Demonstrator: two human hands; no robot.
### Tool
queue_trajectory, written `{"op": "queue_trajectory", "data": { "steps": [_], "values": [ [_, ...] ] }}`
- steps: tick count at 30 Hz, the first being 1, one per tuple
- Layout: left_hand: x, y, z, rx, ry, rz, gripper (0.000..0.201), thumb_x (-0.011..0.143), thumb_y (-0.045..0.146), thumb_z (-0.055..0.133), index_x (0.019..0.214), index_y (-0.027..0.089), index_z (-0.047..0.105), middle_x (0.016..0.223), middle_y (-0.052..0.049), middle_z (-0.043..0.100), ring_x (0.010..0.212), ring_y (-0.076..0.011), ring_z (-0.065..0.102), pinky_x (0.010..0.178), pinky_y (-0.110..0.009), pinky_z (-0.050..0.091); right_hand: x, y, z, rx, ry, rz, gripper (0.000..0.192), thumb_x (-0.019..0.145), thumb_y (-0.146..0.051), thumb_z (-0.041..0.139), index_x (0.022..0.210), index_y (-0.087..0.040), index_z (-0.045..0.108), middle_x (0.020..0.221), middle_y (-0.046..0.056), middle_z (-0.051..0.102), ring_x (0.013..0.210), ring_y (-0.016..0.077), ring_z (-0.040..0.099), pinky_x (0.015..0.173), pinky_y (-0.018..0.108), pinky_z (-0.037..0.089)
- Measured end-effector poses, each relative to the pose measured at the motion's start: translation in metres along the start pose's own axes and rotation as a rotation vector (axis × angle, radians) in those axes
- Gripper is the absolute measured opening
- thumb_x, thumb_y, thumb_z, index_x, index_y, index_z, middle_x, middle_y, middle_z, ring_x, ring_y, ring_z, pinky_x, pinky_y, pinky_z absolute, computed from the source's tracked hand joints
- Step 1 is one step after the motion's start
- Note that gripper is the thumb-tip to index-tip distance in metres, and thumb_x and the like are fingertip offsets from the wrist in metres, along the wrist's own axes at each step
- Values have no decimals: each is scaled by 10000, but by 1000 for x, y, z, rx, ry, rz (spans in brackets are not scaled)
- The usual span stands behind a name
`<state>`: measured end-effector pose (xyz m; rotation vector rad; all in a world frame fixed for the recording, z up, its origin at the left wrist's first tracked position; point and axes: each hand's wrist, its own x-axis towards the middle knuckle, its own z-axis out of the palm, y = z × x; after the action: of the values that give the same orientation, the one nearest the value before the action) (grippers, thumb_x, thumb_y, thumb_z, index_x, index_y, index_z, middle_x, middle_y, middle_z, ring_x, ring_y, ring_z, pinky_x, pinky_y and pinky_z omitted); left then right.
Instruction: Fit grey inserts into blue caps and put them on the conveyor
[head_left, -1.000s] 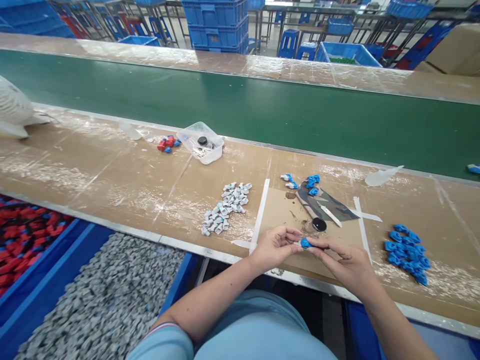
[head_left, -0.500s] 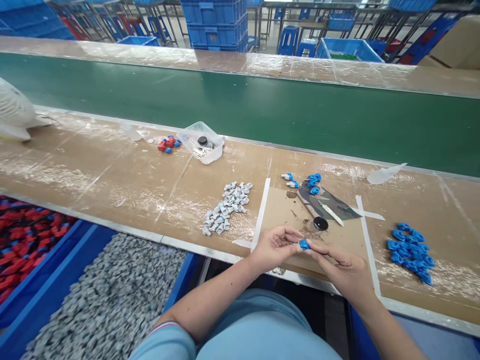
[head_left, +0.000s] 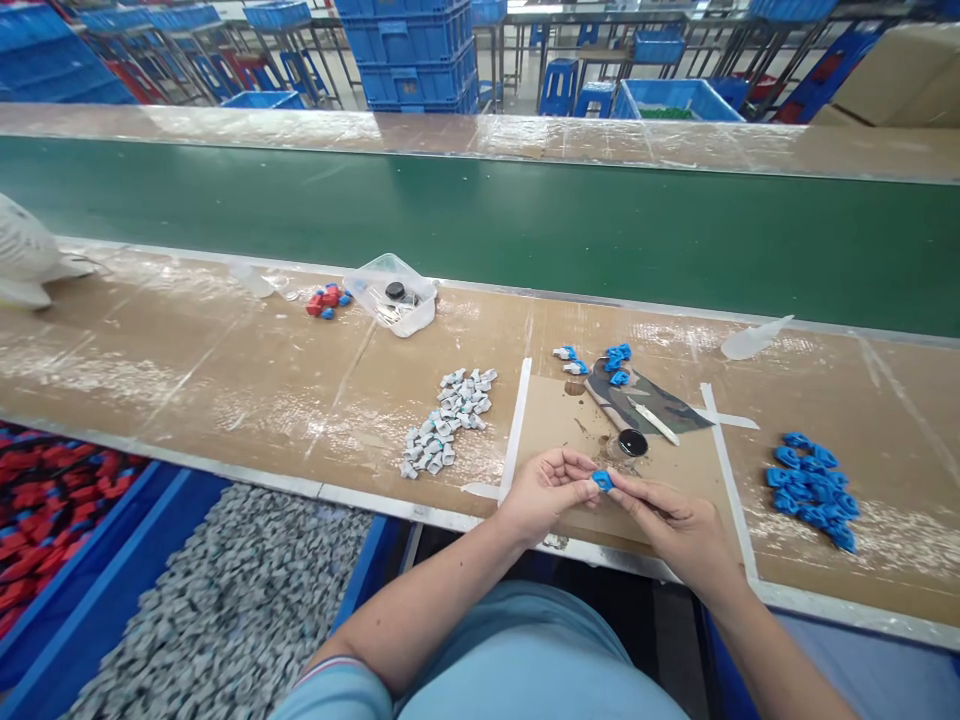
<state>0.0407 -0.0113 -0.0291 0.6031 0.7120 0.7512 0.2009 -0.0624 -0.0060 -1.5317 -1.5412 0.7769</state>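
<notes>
Holding: both hands meet over the near edge of the table [head_left: 225, 380], pinching one small blue part [head_left: 602, 480] between their fingertips.
Left hand: the left hand [head_left: 544, 492] has its grip clenched on the blue part from the left, thumb and forefinger closed on it.
Right hand: the right hand [head_left: 679, 528] has its grip grasping the same blue part from the right, fingers curled.
Blue part: held just above a taped cardboard mat [head_left: 555, 420], near its front edge.
Beside the hands: a small black-capped jar [head_left: 632, 443] stands just beyond the fingertips; a camouflage cloth [head_left: 660, 400] with a white stick [head_left: 652, 421] on it lies behind that.
Grey pieces: a loose heap of grey pieces [head_left: 448, 420] lies left of the mat.
Blue pile: a pile of blue parts [head_left: 814, 487] lies to the right, well apart from the hands.
Farther off: a clear plastic tub [head_left: 391, 293] sits near the green conveyor belt [head_left: 525, 230].
Below the table: a bin of grey parts [head_left: 217, 610] and a bin of red parts [head_left: 45, 510].
</notes>
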Motion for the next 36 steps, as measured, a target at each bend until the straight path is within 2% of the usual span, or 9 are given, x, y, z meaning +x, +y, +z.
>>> {"op": "queue_trajectory", "data": {
  "steps": [6, 16, 22, 25, 27, 29, 30, 33, 36],
  "values": [
    [2, -3, 1, -19, 30, 2, 479, 468, 356, 883, 784, 115, 616, 619, 4, 645, 541, -87, 591, 591, -225, 487, 1, 2, 3, -10, 31, -78, 189, 787, -282, 610, 921, -309, 740, 918, 1, 730, 817, 206, 707, 753, 346, 603],
    [2, -4, -1, -5, 57, 33, 460, 493, 340, 876, 800, 126, 610, 627, 7, 639, 554, -96, 591, 609, -238, 490, 3, 2, 4, 2, 43, -115, 192, 792, -257, 606, 909, -324, 743, 909, -7, 734, 822, 198, 705, 766, 341, 596],
    [-2, 1, 3, 122, 70, 14, 433, 523, 364, 856, 803, 131, 621, 672, 5, 643, 582, -85, 582, 630, -225, 494, 1, 5, 3, -80, 24, -182, 214, 840, -253, 565, 966, -298, 732, 956, 8, 731, 867, 179, 696, 795, 316, 578],
    [3, 12, 0, 277, 50, -14, 384, 578, 346, 825, 850, 138, 651, 725, -10, 661, 619, -93, 592, 641, -223, 494, 2, 15, -26, -228, 51, -187, 220, 864, -303, 536, 969, -283, 728, 994, 22, 725, 908, 182, 682, 827, 327, 556],
    [14, 26, -4, 400, 40, 23, 325, 617, 312, 796, 865, 145, 668, 760, -26, 677, 655, -109, 606, 658, -231, 498, 5, 29, -60, -442, 195, -100, 245, 869, -357, 511, 946, -274, 728, 968, 31, 729, 907, 193, 675, 823, 342, 543],
    [32, 43, -7, 509, 68, 117, 253, 640, 263, 771, 847, 151, 676, 770, -33, 682, 671, -120, 613, 664, -237, 501, 8, 50, -99, -714, 377, 56, 294, 855, -412, 479, 920, -271, 728, 928, 37, 732, 905, 215, 666, 805, 367, 533],
    [43, 52, -9, 554, 92, 172, 219, 650, 234, 756, 837, 153, 676, 765, -32, 679, 668, -122, 613, 663, -238, 503, 10, 62, -118, -777, 422, 117, 305, 837, -423, 485, 905, -258, 732, 902, 58, 733, 902, 248, 661, 782, 403, 528],
    [81, 75, -13, 676, 176, 293, 131, 684, 148, 701, 807, 147, 655, 716, -27, 659, 646, -127, 615, 658, -247, 514, 19, 95, -158, -869, 452, 234, 308, 773, -408, 505, 818, -218, 743, 793, 105, 729, 780, 308, 661, 685, 460, 513],
    [115, 87, -15, 805, 260, 341, 83, 742, 105, 625, 823, 125, 631, 719, -50, 666, 661, -147, 633, 685, -286, 537, 26, 115, -171, -913, 401, 303, 302, 727, -399, 519, 811, -221, 748, 764, 104, 728, 716, 315, 657, 631, 449, 497]
  ]
}}
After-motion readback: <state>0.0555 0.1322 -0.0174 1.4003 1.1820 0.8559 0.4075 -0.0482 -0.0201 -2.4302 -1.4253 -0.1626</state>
